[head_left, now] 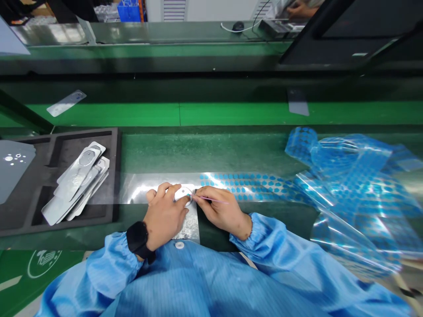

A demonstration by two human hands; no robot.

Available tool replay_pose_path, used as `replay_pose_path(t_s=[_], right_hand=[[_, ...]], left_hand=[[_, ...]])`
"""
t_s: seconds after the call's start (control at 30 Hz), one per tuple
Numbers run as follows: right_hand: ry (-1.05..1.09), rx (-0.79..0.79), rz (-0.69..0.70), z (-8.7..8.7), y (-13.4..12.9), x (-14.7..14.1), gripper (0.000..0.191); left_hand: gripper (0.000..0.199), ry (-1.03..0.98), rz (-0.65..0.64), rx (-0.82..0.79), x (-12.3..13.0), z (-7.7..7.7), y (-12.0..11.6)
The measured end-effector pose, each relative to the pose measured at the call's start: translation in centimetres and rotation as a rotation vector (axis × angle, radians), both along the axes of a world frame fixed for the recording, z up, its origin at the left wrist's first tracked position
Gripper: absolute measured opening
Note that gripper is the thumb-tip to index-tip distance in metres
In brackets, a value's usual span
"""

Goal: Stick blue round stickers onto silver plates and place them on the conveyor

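Observation:
My left hand point(163, 214) grips a small white oval part point(183, 194) by its edges, close to my right hand point(222, 211). That hand pinches a thin pointed tool point(211, 199), possibly tweezers or a pick, with its tip at the oval part's right edge. Both hands rest over a shiny silver film strip point(158, 187), which carries rows of blue dots point(244, 187) further right. The fingers hide part of the white piece. A black watch band point(137, 240) circles my left wrist, and blue sleeves cover both arms.
A black foam tray point(115, 176) at left holds several silver plates point(77, 182). Loose blue-dotted film point(350, 193) is heaped at right. A grey plate point(66, 103) lies on the green shelf behind. A co-worker's hand point(299, 9) shows at the top right.

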State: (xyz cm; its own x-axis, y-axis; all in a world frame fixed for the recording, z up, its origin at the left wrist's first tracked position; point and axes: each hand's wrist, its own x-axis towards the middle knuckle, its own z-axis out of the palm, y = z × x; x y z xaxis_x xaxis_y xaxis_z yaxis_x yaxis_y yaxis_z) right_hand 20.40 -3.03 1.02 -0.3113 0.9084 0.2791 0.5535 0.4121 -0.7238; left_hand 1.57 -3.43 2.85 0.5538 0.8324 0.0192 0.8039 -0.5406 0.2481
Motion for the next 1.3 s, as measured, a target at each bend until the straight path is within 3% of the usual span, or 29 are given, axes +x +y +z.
replay_pose_path(t_s=[0.37, 0.5, 0.6, 0.7, 0.8, 0.9, 0.97, 1.07, 1.17, 1.23, 1.3], right_hand=[[-0.038, 0.162, 0.055, -0.1, -0.8, 0.2, 0.019], [0.027, 0.102, -0.094, 0.4, -0.1, 0.4, 0.015], [0.07, 0.097, -0.151, 1.4, 1.6, 0.2, 0.018], [-0.166, -0.014, -0.062, 2.4, 3.2, -0.7, 0.019], [-0.395, -0.189, 0.027, 3.0, 3.6, -2.0, 0.009], [-0.337, -0.357, 0.072, 3.4, 4.5, -2.4, 0.008], [-0.186, -0.466, 0.092, 4.1, 6.7, -2.4, 0.011], [0.055, -0.503, -0.025, 6.4, 12.8, -2.6, 0.011], [0.092, -0.346, -0.225, 9.6, 19.6, -2.9, 0.011], [0.103, -0.162, -0.364, 11.3, 22.3, -2.8, 0.016], [0.104, -0.075, -0.408, 12.0, 22.7, -2.4, 0.017]], left_hand=[[0.026, -0.004, 0.032, 0.018, 0.1, -0.2, -0.1], [0.027, -0.049, 0.064, 0.051, 0.0, -0.4, -0.7], [0.04, -0.096, 0.096, 0.095, -0.4, -0.4, -1.3], [0.06, -0.111, 0.12, 0.131, -0.6, -0.6, -1.9], [0.065, -0.121, 0.157, 0.138, -0.2, -1.1, -2.5], [0.062, -0.169, 0.194, 0.181, 0.6, -1.4, -2.9], [0.051, -0.214, 0.256, 0.28, 0.5, -1.0, -2.7], [0.025, -0.247, 0.406, 0.476, -2.5, 1.4, -1.5], [0.021, -0.179, 0.635, 0.562, -8.8, 5.2, 1.6], [0.028, -0.039, 0.848, 0.403, -13.3, 7.5, 4.1], [0.035, 0.043, 0.94, 0.122, -16.7, 9.0, 6.4]])
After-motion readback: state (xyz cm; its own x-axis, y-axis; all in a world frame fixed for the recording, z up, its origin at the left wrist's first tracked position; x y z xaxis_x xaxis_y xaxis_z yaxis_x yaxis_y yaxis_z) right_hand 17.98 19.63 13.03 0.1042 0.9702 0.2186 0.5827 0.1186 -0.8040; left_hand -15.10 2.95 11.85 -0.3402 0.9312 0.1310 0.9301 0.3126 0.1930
